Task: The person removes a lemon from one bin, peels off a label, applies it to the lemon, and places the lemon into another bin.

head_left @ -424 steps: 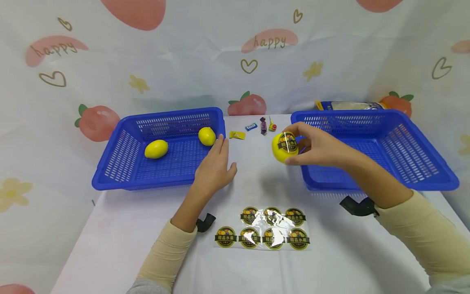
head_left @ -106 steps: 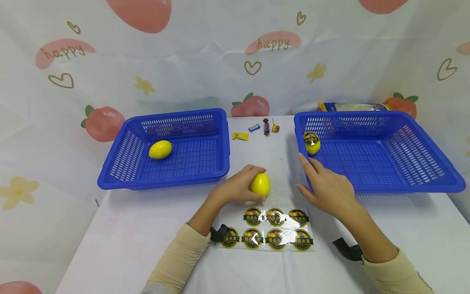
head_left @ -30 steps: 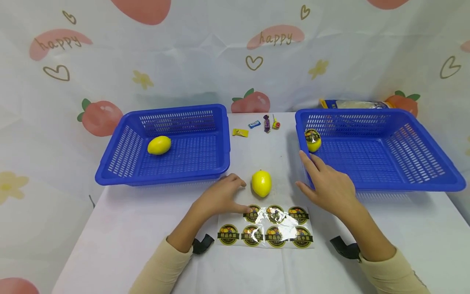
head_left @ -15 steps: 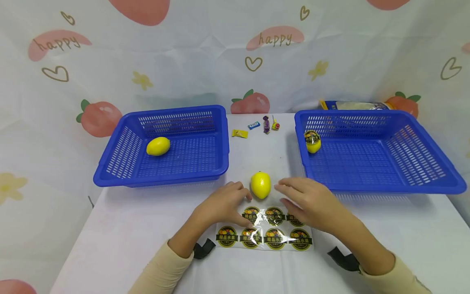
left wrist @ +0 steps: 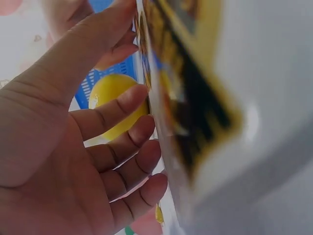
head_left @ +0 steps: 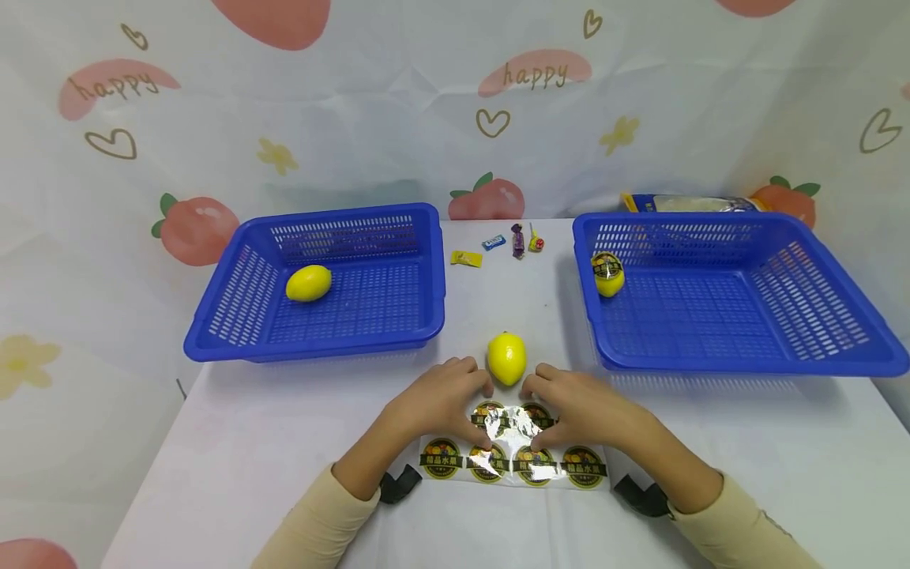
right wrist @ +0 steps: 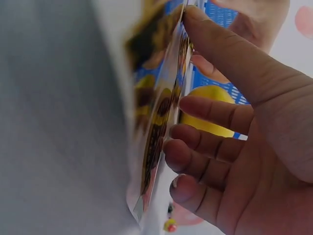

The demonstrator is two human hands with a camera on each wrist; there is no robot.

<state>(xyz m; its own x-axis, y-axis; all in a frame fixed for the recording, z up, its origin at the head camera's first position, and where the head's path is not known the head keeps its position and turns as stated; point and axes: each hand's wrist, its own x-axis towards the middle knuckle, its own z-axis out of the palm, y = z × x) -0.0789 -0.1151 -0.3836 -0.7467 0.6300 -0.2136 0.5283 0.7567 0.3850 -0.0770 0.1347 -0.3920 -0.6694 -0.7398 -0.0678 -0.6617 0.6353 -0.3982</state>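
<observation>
A clear sheet of round black-and-gold stickers (head_left: 583,468) lies on the table between both hands. My left hand (head_left: 442,403) has its fingertips down on the left part of the sheet, thumb toward me, fingers loosely bent. Mirroring it, my right hand (head_left: 586,407) rests its fingertips on the sheet's right part; some upper stickers are hidden under it. Just beyond the fingers sits a yellow lemon (head_left: 507,358), touched by neither hand. In the left wrist view the lemon (left wrist: 112,100) shows behind the fingers. From the right wrist, fingertips (right wrist: 178,154) meet the sheet's glossy surface.
At left, a blue basket (head_left: 313,348) holds one lemon (head_left: 309,283). The right blue basket (head_left: 746,366) holds a lemon bearing a sticker (head_left: 608,275). Wrapped candies (head_left: 518,240) and a lollipop (head_left: 536,241) lie at the back, and a packet (head_left: 697,203) stands behind the right basket.
Earlier, a stickered lemon went into the right basket and the left hand set another lemon down centrally. Since then, the right hand has left the basket rim, and both hands have come to the sheet.
</observation>
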